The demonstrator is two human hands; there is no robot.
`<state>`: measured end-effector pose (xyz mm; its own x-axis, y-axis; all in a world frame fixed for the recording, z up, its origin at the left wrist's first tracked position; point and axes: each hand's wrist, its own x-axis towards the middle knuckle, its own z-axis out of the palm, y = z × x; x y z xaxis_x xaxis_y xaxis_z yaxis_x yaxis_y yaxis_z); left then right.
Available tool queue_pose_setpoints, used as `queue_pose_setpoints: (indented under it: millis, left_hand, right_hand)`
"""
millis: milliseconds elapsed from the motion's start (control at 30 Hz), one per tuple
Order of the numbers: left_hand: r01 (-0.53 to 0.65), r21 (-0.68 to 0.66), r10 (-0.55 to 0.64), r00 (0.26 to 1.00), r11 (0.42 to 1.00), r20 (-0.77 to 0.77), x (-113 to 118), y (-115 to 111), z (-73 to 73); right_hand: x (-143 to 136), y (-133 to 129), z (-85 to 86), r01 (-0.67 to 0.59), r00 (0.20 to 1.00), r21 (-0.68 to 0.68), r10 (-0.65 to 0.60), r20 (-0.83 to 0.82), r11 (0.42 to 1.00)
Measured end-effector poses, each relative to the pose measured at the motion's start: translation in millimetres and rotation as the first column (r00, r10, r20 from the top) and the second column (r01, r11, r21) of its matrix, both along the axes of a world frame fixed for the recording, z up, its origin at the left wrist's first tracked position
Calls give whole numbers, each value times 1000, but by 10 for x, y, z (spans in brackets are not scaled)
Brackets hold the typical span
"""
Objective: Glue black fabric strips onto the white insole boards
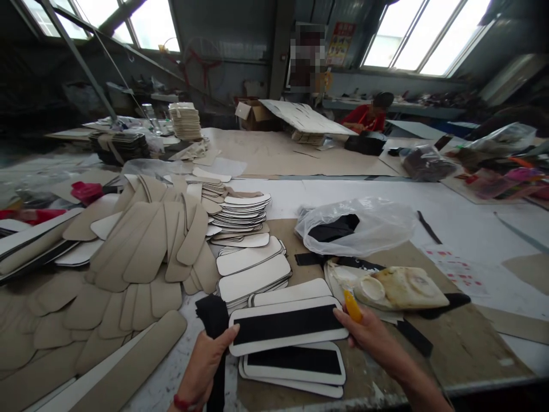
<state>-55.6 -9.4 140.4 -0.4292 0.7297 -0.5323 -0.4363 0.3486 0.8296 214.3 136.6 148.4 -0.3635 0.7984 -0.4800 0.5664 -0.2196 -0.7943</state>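
A white, round-cornered panel (338,335) with a black strip along its middle is held level in both hands. My left hand (203,357) pinches its left end and also grips a long black fabric band (213,315) that hangs down below. At the other end, my right hand (371,335) has its thumb on the panel, with a yellow-handled tool (352,306) in the same grip; the tool's working end does not show. Just beneath lies a small pile of similar panels (295,379), the top one with a black strip. Plain white panels (295,292) lie directly behind.
Beige curved pieces (146,246) spread in heaps at left. Stacked white panels (253,272) stand behind my hands. To the right are a stained yellowish container (412,288) and a clear plastic bag (377,223) with black material inside. A person in red (364,117) sits farther back.
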Motion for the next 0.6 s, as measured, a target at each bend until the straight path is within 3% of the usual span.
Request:
queue_pose_setpoints:
  millis: [133, 367, 467, 600]
  left_hand:
    - [8, -40, -9, 1000, 999, -16, 33, -47, 8]
    - [3, -77, -6, 999, 997, -47, 35, -77, 49]
    - [-14, -49, 17, 998, 999, 54, 40, -112, 91]
    - [-40, -194, 84, 971, 980, 225, 53, -173, 45]
  right_hand:
    - [4, -47, 38, 1, 1000, 44, -1, -16, 999]
    - [23, -112, 70, 54, 995, -2, -54, -79, 999]
    - [76, -168, 53, 72, 976, -63, -83, -199, 995]
    - [130, -253, -8, 96, 921, -186, -158, -356, 978]
